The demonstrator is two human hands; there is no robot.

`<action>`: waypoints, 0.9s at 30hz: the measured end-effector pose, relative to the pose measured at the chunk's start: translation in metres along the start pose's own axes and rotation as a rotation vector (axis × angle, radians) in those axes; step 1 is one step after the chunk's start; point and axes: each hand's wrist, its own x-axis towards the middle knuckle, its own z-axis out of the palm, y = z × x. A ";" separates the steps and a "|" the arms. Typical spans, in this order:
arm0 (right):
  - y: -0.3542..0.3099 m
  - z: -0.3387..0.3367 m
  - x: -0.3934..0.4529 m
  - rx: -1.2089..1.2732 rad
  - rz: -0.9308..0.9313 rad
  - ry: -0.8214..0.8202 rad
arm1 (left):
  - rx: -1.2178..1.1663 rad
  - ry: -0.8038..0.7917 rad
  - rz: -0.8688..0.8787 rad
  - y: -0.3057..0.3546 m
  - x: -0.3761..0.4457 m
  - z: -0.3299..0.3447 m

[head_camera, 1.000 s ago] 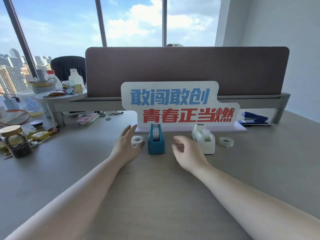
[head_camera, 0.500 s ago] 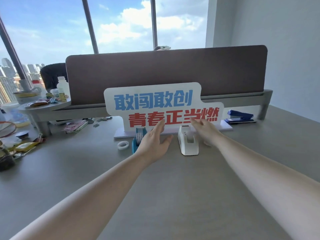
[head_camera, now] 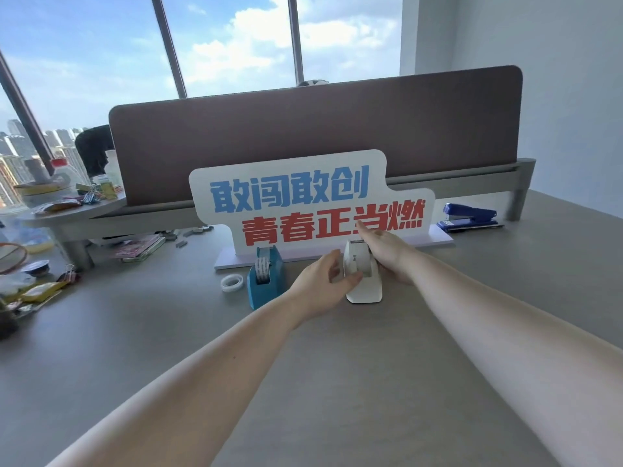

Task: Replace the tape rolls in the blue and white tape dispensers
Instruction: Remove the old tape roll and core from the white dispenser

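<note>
The white tape dispenser (head_camera: 365,291) stands on the grey desk (head_camera: 337,382) in front of the sign, between my two hands. My left hand (head_camera: 320,286) presses against its left side, thumb lying across the roll in it. My right hand (head_camera: 387,256) clasps its right side, with the index finger reaching over the top. The blue tape dispenser (head_camera: 268,281) stands just to the left, untouched, with a patterned roll in it. A loose clear tape roll (head_camera: 232,283) lies flat on the desk left of the blue dispenser. My right hand hides the desk right of the white dispenser.
A white sign with blue and red characters (head_camera: 303,200) stands right behind the dispensers. Behind it rises a brown partition (head_camera: 320,129). A blue stapler (head_camera: 468,215) sits at the back right. Bottles, clips, packets and booklets crowd the left side (head_camera: 43,264).
Both hands have closed in on the white dispenser: the left moved right from in front of the blue one, and the right pulled back from near the sign. The camera moved closer.
</note>
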 end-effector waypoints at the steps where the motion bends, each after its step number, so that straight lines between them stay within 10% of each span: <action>1: 0.000 -0.001 -0.002 -0.001 -0.025 0.015 | -0.011 -0.001 0.002 0.001 -0.002 0.000; 12: 0.019 0.007 -0.052 -0.192 -0.107 0.229 | 0.034 -0.007 -0.003 0.000 -0.042 -0.009; 27: 0.022 0.015 -0.138 -0.222 -0.194 -0.038 | 0.003 -0.040 0.023 -0.013 -0.108 -0.032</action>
